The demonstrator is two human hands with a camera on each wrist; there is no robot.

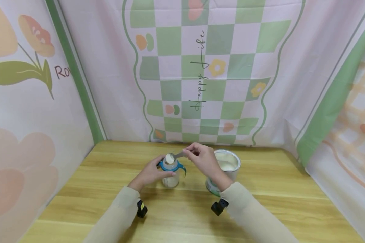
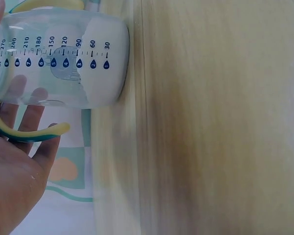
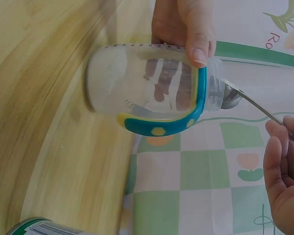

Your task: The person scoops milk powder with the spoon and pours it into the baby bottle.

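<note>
baby bottle (image 1: pixel 170 172) stands upright on the wooden table (image 1: pixel 280 189), mid-table and a touch left of centre, cap off, with a low layer of white powder already at the bottom. starting on the left, the left hand (image 1: pixel 150 172) is wrapped round the bottle's side, thumb and fingers curled against the clear wall just by the blue and yellow handle ring (image 3: pixel 171 125), holding it steady. moving across, the spoon (image 1: pixel 172 157) sits right over the open mouth, its bowl heaped with white powder, and the right hand (image 1: pixel 204 158) pinches the thin handle between its fingertips, coming in from the bottle's right. further right, just behind that wrist, the open powder tin (image 1: pixel 226 167) stands near the bottle but not touching it. now the risk, as i read it: that mouth is narrow and the scoop nearly covers it, so a tilt a shade off centre would likely drop powder down the outside and onto the table. the heap looks loose too, so a jolt of the right hand could shed some. and if the left hand's grip slackens, a nudge from the spoon on the rim might rock the bottle.
</note>
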